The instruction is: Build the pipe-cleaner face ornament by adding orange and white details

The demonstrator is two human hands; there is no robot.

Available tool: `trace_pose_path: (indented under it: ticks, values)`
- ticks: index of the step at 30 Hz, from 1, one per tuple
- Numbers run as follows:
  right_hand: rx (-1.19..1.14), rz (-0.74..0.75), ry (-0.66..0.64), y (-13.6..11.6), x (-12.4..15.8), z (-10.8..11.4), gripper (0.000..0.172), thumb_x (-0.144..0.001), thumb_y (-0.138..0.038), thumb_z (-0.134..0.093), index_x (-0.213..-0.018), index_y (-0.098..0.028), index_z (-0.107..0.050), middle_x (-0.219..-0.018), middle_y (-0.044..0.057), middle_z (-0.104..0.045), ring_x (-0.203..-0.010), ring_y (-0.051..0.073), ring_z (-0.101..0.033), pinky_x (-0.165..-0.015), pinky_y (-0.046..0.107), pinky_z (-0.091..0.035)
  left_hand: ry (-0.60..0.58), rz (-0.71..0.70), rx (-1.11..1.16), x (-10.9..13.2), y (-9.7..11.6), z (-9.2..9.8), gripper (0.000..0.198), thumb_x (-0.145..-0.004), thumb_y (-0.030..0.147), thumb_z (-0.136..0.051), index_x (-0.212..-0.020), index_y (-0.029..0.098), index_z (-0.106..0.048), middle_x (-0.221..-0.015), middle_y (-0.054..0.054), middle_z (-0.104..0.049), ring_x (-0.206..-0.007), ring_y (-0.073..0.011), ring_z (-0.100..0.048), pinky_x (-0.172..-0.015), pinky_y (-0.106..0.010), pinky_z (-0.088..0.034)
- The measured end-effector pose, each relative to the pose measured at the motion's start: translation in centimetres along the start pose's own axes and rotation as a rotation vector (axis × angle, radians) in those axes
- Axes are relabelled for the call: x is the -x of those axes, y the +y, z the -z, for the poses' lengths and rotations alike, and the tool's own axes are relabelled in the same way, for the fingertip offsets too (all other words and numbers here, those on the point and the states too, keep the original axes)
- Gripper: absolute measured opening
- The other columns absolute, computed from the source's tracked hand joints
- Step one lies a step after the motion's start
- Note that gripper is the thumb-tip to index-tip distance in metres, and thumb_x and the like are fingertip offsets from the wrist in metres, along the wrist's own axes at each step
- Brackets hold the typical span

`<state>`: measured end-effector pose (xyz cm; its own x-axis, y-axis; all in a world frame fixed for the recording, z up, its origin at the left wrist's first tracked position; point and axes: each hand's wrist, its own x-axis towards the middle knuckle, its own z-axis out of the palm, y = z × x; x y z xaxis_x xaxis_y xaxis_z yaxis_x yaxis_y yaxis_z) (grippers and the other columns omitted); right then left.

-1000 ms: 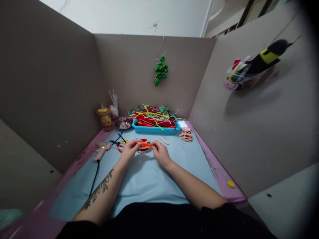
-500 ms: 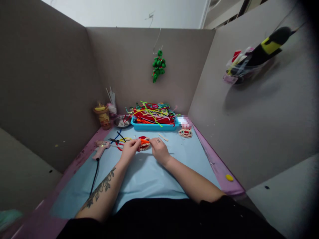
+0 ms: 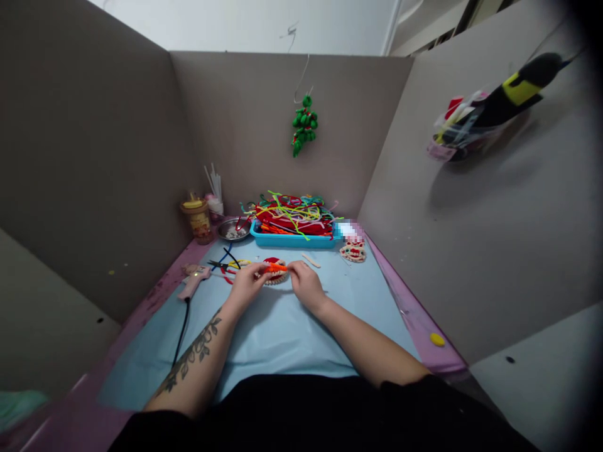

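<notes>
My left hand (image 3: pixel 247 285) and my right hand (image 3: pixel 304 284) meet over the light blue mat (image 3: pixel 282 339). Both pinch the ends of a short orange pipe cleaner (image 3: pixel 276 268), the fingers of each hand closed on it. Just behind it lies a small red and cream pipe-cleaner craft piece (image 3: pixel 274 271), partly hidden by my fingers. A similar finished piece (image 3: pixel 353 252) rests further right on the mat.
A blue tray (image 3: pixel 292 240) heaped with coloured pipe cleaners stands at the back. Left of it are a metal dish (image 3: pixel 233 231), a yellow-lidded cup (image 3: pixel 198 220), scissors (image 3: pixel 221 265) and a pink glue gun (image 3: pixel 193 280) with a black cord. Grey partition walls enclose the desk; a green ornament (image 3: pixel 304 127) hangs on the back wall.
Both hands stay on the orange pipe cleaner; the fingers have shifted slightly along it. The view has drifted a little.
</notes>
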<state>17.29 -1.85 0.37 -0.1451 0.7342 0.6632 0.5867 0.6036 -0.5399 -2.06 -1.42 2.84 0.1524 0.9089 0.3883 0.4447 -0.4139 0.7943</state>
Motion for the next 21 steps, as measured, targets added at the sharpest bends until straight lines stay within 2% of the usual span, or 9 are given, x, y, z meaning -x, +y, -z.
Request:
trace_pose_path:
  ticks: [5, 9, 12, 16, 18, 21]
  values:
    - [-0.069, -0.061, 0.02, -0.1, -0.2, -0.1, 0.019, -0.084, -0.013, -0.045, -0.088, -0.019, -0.062, -0.086, 0.007, -0.066, -0.084, 0.021, -0.061, -0.078, 0.033, -0.048, 0.02, -0.105, -0.151, 0.3, -0.4, -0.2, 0.021, -0.081, 0.033, -0.059, -0.093, 0.02, -0.072, -0.091, -0.007, -0.072, -0.082, -0.0203, -0.063, -0.079, -0.032, -0.047]
    - [-0.055, -0.027, 0.025, -0.4, -0.2, 0.0, 0.019, -0.085, -0.013, -0.044, -0.089, -0.019, -0.061, -0.086, 0.007, -0.065, -0.085, 0.021, -0.061, -0.078, 0.033, -0.049, 0.04, -0.073, -0.119, 0.3, 0.1, -0.4, 0.022, -0.077, 0.036, -0.064, -0.087, 0.018, -0.07, -0.082, -0.006, -0.071, -0.075, -0.0183, -0.061, -0.073, -0.029, -0.046]
    - [-0.01, 0.045, -0.001, -0.6, 0.0, 0.1, 0.019, -0.087, -0.014, -0.044, -0.091, -0.018, -0.062, -0.086, 0.008, -0.065, -0.084, 0.021, -0.061, -0.077, 0.032, -0.049, 0.023, 0.037, 0.01, 0.2, 0.6, -0.4, 0.026, -0.079, 0.04, -0.058, -0.075, 0.016, -0.067, -0.07, -0.003, -0.066, -0.067, -0.0159, -0.058, -0.064, -0.025, -0.044]
    - [0.068, 0.155, -0.051, -0.6, 0.1, 0.2, 0.023, -0.088, -0.01, -0.042, -0.096, -0.019, -0.062, -0.086, 0.008, -0.065, -0.083, 0.02, -0.06, -0.077, 0.032, -0.049, -0.019, 0.197, 0.182, 0.0, 0.6, -0.5, 0.039, -0.079, 0.048, -0.056, -0.056, 0.017, -0.054, -0.048, 0.003, -0.048, -0.049, -0.0109, -0.045, -0.048, -0.022, -0.032]
    - [0.132, 0.221, -0.07, -0.5, 0.2, 0.3, 0.026, -0.087, -0.008, -0.042, -0.099, -0.018, -0.062, -0.092, 0.01, -0.065, -0.088, 0.021, -0.059, -0.081, 0.034, -0.049, -0.033, 0.317, 0.33, -0.2, 0.4, -0.8, 0.041, -0.077, 0.05, -0.058, -0.053, 0.017, -0.049, -0.044, 0.005, -0.042, -0.043, -0.0083, -0.038, -0.043, -0.022, -0.026]
    - [0.233, 0.298, -0.114, -0.4, 0.1, 0.2, 0.028, -0.086, -0.006, -0.042, -0.099, -0.017, -0.063, -0.1, 0.013, -0.065, -0.091, 0.023, -0.058, -0.083, 0.036, -0.048, -0.057, 0.565, 0.596, -0.4, 0.2, -1.1, 0.037, -0.072, 0.049, -0.063, -0.058, 0.016, -0.051, -0.045, 0.006, -0.042, -0.039, -0.0053, -0.033, -0.039, -0.02, -0.02]
